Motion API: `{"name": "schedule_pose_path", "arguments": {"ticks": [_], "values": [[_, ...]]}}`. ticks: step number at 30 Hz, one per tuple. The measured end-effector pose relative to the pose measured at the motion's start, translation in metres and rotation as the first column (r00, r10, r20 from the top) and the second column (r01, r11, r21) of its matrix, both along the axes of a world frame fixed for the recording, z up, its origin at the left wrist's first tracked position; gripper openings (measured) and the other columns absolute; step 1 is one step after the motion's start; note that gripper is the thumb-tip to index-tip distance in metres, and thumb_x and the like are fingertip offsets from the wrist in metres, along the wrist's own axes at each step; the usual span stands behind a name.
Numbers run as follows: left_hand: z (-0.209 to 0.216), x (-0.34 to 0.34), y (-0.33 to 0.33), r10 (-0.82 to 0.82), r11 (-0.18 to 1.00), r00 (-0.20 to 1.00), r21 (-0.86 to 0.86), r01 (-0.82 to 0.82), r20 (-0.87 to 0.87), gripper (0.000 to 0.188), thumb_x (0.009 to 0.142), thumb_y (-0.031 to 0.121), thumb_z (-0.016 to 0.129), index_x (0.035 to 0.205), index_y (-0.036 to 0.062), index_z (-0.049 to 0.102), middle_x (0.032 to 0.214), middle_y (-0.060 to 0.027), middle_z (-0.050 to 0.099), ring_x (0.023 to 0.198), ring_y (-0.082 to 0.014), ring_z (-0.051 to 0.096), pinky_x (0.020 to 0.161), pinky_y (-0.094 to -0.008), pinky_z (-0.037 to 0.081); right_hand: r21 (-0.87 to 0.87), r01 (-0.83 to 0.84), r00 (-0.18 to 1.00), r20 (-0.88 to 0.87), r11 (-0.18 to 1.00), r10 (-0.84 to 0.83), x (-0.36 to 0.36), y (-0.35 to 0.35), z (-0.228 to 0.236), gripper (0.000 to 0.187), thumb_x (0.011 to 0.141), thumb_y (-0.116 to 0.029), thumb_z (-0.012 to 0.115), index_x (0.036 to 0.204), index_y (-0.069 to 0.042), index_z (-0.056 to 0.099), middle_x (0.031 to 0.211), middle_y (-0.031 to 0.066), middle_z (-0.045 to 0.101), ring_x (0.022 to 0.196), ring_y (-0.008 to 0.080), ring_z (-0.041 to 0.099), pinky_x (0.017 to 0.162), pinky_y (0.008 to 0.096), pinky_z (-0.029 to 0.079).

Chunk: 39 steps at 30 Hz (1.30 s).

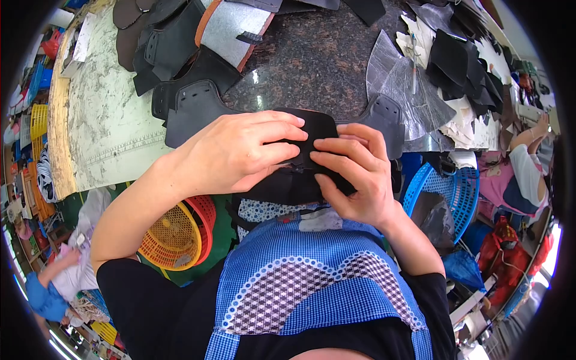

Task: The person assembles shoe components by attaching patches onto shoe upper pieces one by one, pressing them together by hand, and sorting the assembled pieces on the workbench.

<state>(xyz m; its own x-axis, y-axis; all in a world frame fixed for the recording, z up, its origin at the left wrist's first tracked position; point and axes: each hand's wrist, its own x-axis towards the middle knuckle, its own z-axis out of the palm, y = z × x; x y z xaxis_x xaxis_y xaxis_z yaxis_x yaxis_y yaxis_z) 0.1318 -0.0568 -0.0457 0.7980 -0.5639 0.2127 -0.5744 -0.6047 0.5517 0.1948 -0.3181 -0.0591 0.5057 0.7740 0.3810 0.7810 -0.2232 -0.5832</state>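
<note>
At the table's front edge, a black leather shoe upper piece (195, 117) lies with its two punched ends spread to the left and right. A black, soft-looking panel (322, 125) sits at its middle, between my hands. My left hand (243, 150) grips the panel from the left, fingers bent over its face and thumb underneath. From the right, my right hand (360, 174) grips the same panel with curled fingers, thumb lower down. Part of the dark material hangs below the table edge toward my apron. My fingers hide where the layers meet.
Stacked dark leather pieces (165, 45) and a silvery piece (231, 36) lie at the far left. Clear plastic sheet (393, 75) and black scraps (459, 63) cover the right. Below stand a yellow basket (171, 237) and a blue basket (462, 192). People sit on both sides.
</note>
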Motion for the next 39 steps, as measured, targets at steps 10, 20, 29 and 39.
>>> {"name": "schedule_pose_path", "arguments": {"ticks": [10,20,29,39], "values": [[-0.005,-0.038,-0.013,0.186,0.939,0.919,0.213,-0.270,0.347,0.025,0.085,0.009,0.069,0.108,0.0015,0.076,0.117,-0.0092,0.076,0.112,-0.0253,0.073,0.098,-0.0408,0.059,-0.203,-0.068,0.952,0.281,0.977,0.124,0.006,0.024,0.019,0.027,0.074,-0.020,0.075,0.099,-0.010,0.072,0.108,0.0043,0.066,0.120,0.0302,0.059,0.102,0.0438,0.049],[0.036,0.028,0.008,0.527,0.828,0.746,-0.047,-0.559,0.406,0.038,0.079,0.025,0.086,0.110,0.0082,0.071,0.106,-0.0074,0.072,0.098,-0.0305,0.068,0.086,-0.0406,0.054,-0.372,-0.506,0.799,0.137,0.778,0.585,-0.025,-0.025,0.003,0.012,0.077,-0.021,0.067,0.076,-0.009,0.064,0.082,0.0033,0.054,0.080,0.0190,0.059,0.064,0.0324,0.050],[0.028,0.042,0.025,0.766,0.563,0.304,-0.364,-0.742,0.567,0.029,0.080,-0.007,0.073,0.106,0.0052,0.075,0.111,-0.0108,0.071,0.094,-0.0293,0.071,0.082,-0.0365,0.057,-0.099,-0.085,0.976,-0.208,0.992,0.062,0.054,-0.041,0.035,0.020,0.089,-0.018,0.076,0.102,-0.003,0.075,0.093,0.0124,0.071,0.084,0.0276,0.070,0.073,0.0369,0.058],[-0.016,-0.023,-0.069,0.435,0.874,0.724,-0.057,-0.482,0.535,0.027,0.068,0.002,0.078,0.094,0.0052,0.076,0.091,-0.0044,0.073,0.090,-0.0232,0.073,0.079,-0.0359,0.059,-0.134,0.591,0.804,0.176,0.796,-0.568,0.250,0.042,-0.010,0.036,0.083,-0.034,0.079,0.104,-0.005,0.076,0.111,0.0182,0.068,0.105,0.0377,0.065,0.096,0.0474,0.052]]}}
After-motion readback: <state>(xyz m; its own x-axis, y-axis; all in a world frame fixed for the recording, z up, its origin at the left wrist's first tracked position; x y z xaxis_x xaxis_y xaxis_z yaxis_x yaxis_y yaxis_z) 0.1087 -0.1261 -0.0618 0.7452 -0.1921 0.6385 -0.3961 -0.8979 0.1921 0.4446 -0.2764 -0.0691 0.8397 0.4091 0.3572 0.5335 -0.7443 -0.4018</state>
